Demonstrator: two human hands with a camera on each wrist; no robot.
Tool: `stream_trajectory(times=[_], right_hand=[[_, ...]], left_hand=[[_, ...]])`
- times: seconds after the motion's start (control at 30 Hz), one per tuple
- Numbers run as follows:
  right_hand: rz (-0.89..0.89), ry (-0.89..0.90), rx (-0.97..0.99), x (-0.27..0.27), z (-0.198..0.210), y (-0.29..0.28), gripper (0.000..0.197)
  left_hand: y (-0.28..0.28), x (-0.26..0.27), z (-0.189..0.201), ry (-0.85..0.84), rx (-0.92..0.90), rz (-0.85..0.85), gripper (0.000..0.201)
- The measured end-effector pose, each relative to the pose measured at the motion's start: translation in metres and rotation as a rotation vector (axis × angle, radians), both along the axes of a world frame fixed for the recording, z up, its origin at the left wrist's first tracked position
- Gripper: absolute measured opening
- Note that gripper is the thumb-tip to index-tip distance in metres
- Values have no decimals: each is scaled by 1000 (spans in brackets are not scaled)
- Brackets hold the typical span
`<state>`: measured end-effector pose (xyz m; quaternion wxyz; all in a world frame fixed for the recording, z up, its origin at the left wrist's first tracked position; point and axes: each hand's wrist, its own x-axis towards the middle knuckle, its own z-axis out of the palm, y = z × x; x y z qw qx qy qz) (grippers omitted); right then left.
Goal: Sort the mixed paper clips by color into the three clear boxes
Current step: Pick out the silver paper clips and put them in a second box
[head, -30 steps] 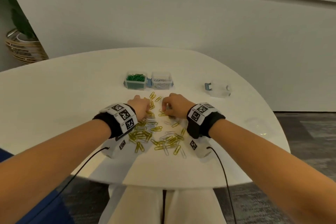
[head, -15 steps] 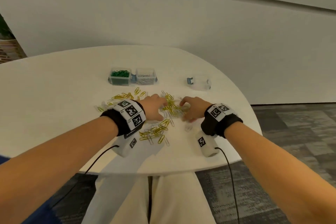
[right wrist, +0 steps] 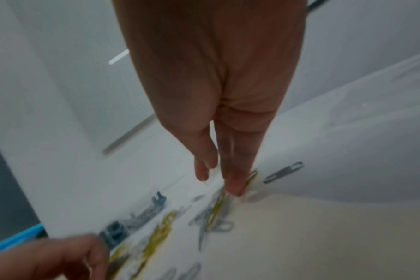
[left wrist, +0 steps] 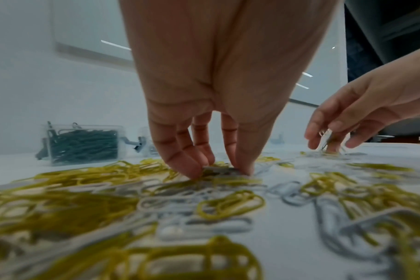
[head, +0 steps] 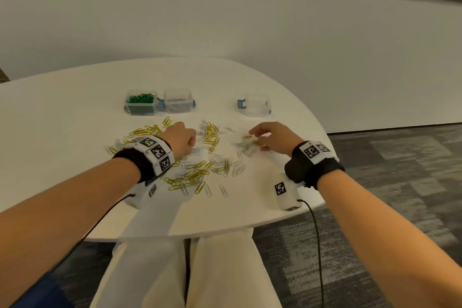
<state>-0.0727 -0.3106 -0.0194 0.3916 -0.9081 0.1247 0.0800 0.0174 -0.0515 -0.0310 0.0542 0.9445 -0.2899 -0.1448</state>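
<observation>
Yellow and white paper clips lie scattered over the white table. At the back stand three clear boxes: one with green clips, one with white clips, and an empty one to the right. My left hand is fingers-down in the pile; in the left wrist view its thumb and fingers pinch a pale clip against the table. My right hand curls over a small separate cluster of clips and pinches some. The right wrist view is blurred.
The table's rounded front edge is close below my wrists, with my lap and grey carpet beyond it. A white wall rises behind the table. Cables run from both wrist cameras.
My hands have moved apart. The right hand went to the right with a small cluster of clips, and the pile now lies spread wider over the table.
</observation>
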Motion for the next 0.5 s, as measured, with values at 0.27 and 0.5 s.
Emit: stream_trajectory(times=[0.27, 0.5], right_hand=[[409, -8, -367, -24, -13, 38, 49], [413, -98, -417, -15, -19, 57, 34]], left_hand=[[-44, -78, 17, 173, -23, -466, 29], [-42, -81, 0, 122, -7, -475, 8]])
